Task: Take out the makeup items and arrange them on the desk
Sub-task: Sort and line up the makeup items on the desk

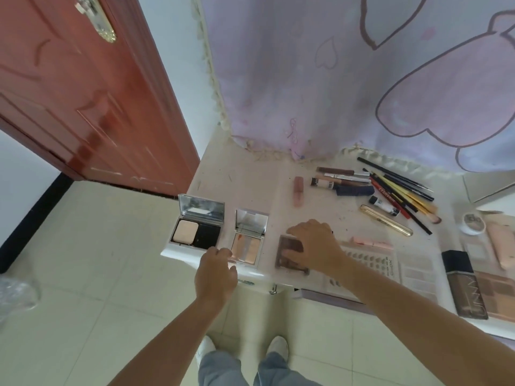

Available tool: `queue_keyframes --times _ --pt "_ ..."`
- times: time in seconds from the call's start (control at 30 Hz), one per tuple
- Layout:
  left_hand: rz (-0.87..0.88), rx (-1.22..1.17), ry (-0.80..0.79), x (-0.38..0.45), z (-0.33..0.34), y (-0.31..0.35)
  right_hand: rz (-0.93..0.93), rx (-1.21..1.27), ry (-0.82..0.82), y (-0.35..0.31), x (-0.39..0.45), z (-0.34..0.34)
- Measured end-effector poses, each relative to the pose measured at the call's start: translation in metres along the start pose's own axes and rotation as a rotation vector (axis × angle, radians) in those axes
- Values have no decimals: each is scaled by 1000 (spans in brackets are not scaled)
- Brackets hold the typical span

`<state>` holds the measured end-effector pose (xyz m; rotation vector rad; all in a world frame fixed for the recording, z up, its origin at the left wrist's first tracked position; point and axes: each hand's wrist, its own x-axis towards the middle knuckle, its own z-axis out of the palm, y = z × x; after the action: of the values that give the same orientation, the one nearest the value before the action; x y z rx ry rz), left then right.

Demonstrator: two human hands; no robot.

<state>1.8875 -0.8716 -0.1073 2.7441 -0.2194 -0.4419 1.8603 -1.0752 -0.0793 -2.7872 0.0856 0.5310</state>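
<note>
Both forearms reach fwd over my shoes (276, 348) to the desk (250, 176). L to R: open powder compact (196, 228) at the desk's left corner; blush palette (248, 243) beside it, lid up, my left hand (216, 270) at its front-left corner, fingers curled, can't tell if they pinch it. Right hand (315, 243) lies on the brown eyeshadow palette (289, 253), thumb & fingers hooked round its edges. Farther right: pink lip tube (298, 190), pile of pencils & brushes (395, 188), gold mascara (386, 220), dark foundation bottle (464, 284).

The right hand (315, 243) hides half the brown palette (289, 253) (contents blurred).
</note>
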Motion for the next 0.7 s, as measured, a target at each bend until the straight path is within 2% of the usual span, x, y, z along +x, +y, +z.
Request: queue_keyframes --times 0.07,0.37,0.43,0.5,0.57,0.7 --pt "78 23 -11 -6 3 6 -7 -123 24 7 -16 12" --pt "241 -24 -162 -9 1 32 36 26 75 10 -22 35" --pt "231 -165 -277 -7 -5 34 30 128 141 12 -29 31" --pt "170 -413 -415 -6 -17 39 13 230 183 6 -42 9" --pt "151 -610 -528 -6 -34 48 -45 326 113 2 -56 -17" --pt "281 -786 -600 -7 -80 72 -142 358 92 -7 -77 -70"
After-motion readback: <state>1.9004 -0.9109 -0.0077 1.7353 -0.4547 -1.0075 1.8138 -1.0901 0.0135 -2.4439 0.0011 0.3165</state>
